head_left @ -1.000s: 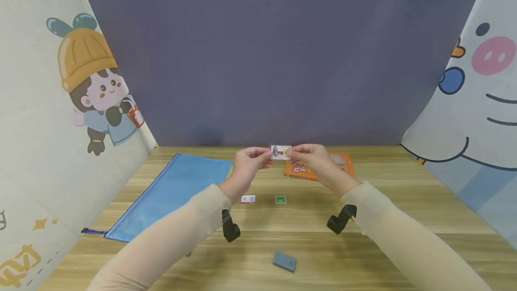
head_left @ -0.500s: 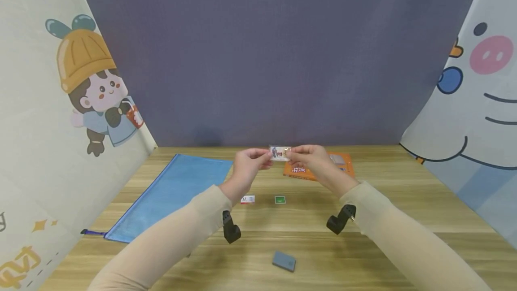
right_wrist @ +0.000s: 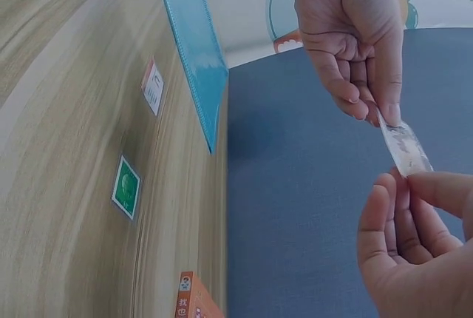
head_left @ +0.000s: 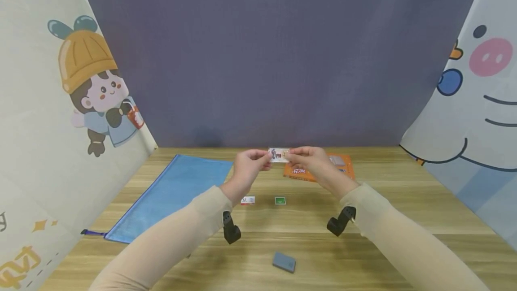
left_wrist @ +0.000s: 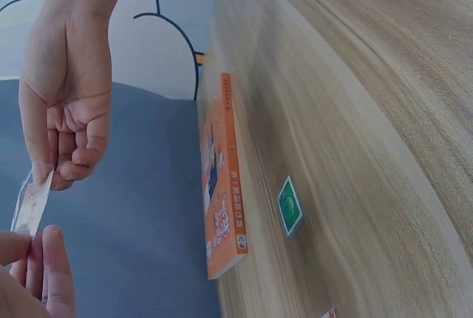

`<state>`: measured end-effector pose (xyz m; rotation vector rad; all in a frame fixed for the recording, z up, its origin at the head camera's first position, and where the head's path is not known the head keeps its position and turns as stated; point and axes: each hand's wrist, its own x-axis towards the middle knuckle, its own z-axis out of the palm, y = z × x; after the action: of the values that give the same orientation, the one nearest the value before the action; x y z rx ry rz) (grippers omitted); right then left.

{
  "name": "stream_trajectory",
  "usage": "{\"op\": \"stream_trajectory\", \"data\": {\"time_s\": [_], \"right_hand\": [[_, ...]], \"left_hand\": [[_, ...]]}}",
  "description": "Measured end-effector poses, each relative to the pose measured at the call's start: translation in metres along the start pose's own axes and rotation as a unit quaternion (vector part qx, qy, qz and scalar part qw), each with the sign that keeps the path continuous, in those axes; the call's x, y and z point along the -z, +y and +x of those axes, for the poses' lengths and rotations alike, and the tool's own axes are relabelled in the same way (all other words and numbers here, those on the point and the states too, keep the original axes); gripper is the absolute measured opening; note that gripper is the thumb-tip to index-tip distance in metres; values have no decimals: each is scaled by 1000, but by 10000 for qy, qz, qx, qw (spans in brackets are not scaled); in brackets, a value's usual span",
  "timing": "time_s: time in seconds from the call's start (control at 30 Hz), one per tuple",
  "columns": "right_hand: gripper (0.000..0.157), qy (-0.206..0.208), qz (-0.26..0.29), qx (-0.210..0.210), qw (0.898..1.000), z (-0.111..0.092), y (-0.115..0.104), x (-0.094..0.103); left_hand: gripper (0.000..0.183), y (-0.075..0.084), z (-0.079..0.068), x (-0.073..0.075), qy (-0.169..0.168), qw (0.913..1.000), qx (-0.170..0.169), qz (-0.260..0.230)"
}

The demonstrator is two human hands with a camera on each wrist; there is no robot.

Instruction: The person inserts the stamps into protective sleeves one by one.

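Between both hands, raised above the far part of the table, is a small printed card (head_left: 278, 154) in a clear sleeve. My left hand (head_left: 247, 167) pinches its left end between thumb and fingers. At the opposite end, the thumb and fingers of my right hand (head_left: 313, 163) pinch it too. The card faces the head view with a figure and red print on white; both wrist views catch it nearly edge-on. Below the hands, a green card (head_left: 280, 201) with a white border and a white card (head_left: 248, 200) with a red edge lie flat on the wood.
A blue mesh zip pouch (head_left: 173, 192) lies at the left, partly behind the left sleeve. An orange book (head_left: 300, 173) lies at the back, partly covered by the right hand. A small grey-blue block (head_left: 284, 262) sits near the front of the wooden table (head_left: 404, 201).
The card and both hands appear very slightly lower in the head view, as does the background. The grip on the card is the same, and the things on the table stay put.
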<state>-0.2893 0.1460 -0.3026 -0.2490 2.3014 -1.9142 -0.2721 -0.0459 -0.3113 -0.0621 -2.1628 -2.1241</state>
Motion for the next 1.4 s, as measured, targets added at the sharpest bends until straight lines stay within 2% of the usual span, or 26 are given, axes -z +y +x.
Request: {"op": "stream_trajectory", "data": {"time_s": [0.3, 0.47, 0.67, 0.87, 1.13, 1.27, 1.4], "right_hand": [[32, -44, 307, 260, 9992, 0, 3, 2], [35, -30, 570, 639, 9963, -3, 4, 3], [33, -66, 157, 897, 9958, -4, 4, -2], [31, 48, -297, 879, 9957, -3, 7, -5], [33, 298, -357, 872, 9951, -5, 9, -1], [36, 419, -504, 683, 9955, -8, 12, 3], [38, 513, -870, 439, 9939, -12, 16, 9]], "left_hand": [[17, -1, -1, 1, 91, 9999, 34, 79], [17, -2, -1, 1, 95, 10000, 16, 20], [17, -3, -1, -1, 14, 10000, 47, 1], [20, -5, -1, -4, -98, 9999, 73, -41], [18, -8, -2, -10, -223, 9992, 21, -317], [18, -11, -3, -13, -314, 9991, 144, -265], [19, -16, -3, -17, -479, 9984, 242, -173]]}}
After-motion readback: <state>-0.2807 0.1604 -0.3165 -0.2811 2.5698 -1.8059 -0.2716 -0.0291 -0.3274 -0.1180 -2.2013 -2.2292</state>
